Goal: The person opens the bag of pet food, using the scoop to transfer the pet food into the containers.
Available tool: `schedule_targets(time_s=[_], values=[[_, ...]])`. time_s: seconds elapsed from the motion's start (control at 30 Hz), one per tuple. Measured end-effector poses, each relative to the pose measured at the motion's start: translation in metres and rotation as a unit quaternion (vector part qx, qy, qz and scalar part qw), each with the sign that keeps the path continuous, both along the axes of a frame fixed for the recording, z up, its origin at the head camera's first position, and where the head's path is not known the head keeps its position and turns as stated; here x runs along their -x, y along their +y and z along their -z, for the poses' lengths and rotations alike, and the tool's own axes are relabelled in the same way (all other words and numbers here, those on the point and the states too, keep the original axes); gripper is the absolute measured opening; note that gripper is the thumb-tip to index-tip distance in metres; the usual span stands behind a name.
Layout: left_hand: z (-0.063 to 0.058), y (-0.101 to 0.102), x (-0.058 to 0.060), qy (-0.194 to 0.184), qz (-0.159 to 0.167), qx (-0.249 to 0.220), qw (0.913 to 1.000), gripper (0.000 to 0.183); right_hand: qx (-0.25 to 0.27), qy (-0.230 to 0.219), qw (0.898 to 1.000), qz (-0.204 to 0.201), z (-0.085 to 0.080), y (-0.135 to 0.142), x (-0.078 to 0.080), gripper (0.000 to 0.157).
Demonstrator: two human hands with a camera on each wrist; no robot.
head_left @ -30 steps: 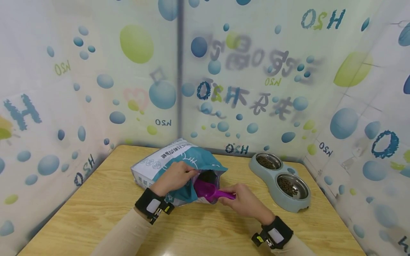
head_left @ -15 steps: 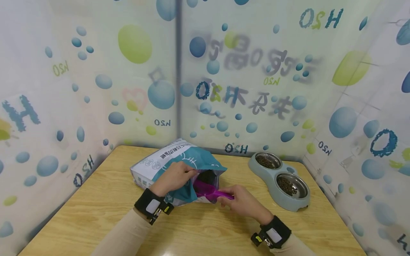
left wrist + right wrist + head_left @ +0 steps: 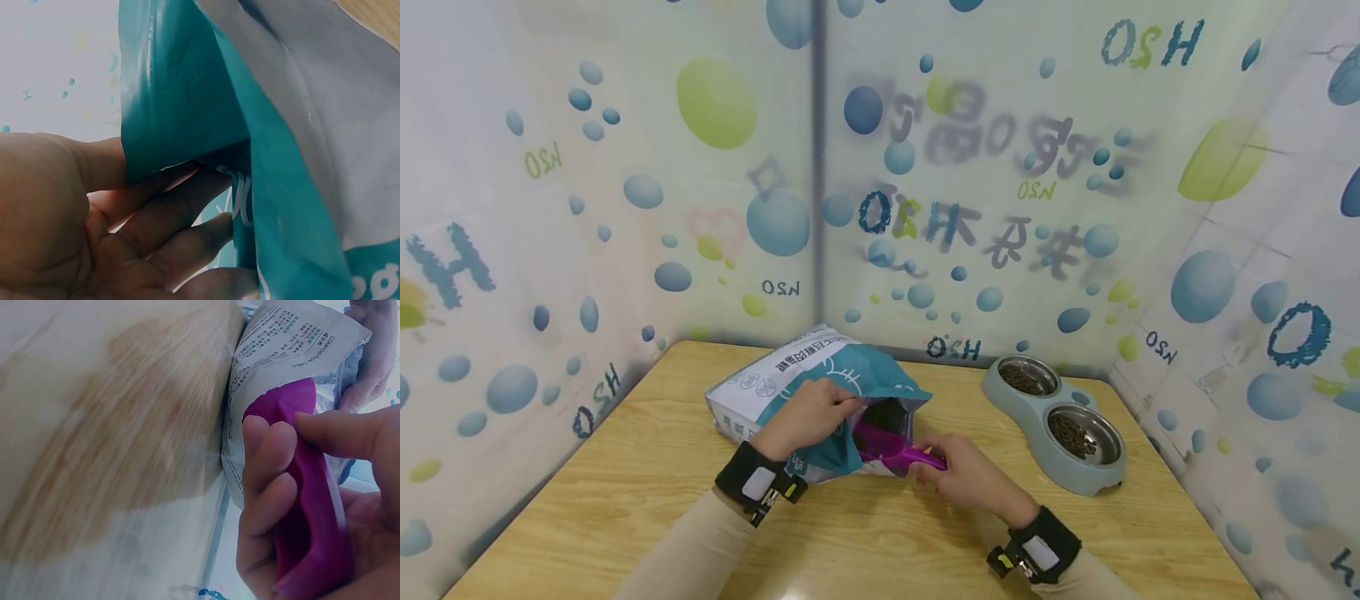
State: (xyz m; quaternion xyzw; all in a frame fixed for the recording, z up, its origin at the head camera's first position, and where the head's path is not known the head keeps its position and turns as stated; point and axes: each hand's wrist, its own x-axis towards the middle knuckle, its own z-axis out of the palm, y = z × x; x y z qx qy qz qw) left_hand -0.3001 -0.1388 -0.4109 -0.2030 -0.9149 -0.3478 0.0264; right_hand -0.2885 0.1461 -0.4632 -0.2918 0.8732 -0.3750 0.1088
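A white and teal pet food bag [image 3: 797,367] lies on its side on the wooden table, its mouth facing right. My left hand [image 3: 808,412] pinches the upper edge of that mouth and keeps it raised; the left wrist view shows the teal film [image 3: 181,94] between thumb and fingers. With curled fingers my right hand [image 3: 966,475] grips the handle of a purple scoop [image 3: 891,447]. The scoop's bowl reaches into the bag's mouth, its front part hidden inside. In the right wrist view the handle [image 3: 319,531] lies across the fingers, thumb on top.
A light blue double pet bowl [image 3: 1045,433] stands at the right of the wooden table [image 3: 647,500], brown kibble [image 3: 1072,436] in both its steel dishes. Curtains [image 3: 880,167] with printed bubbles close in the back and both sides.
The scoop and right hand have shifted slightly left, and the scoop's bowl sits a little deeper in the bag's mouth. The left hand keeps its hold on the bag's edge.
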Motion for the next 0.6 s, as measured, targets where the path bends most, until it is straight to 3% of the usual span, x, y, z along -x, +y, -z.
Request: schedule_targets(time_s=[0.6], values=[[-0.0013,0.0002,-0.0014,0.01,0.001,0.0,0.9999,0.053,-0.001,0.026,0.999,0.034,-0.003,0.0071,0.0024,0.011]])
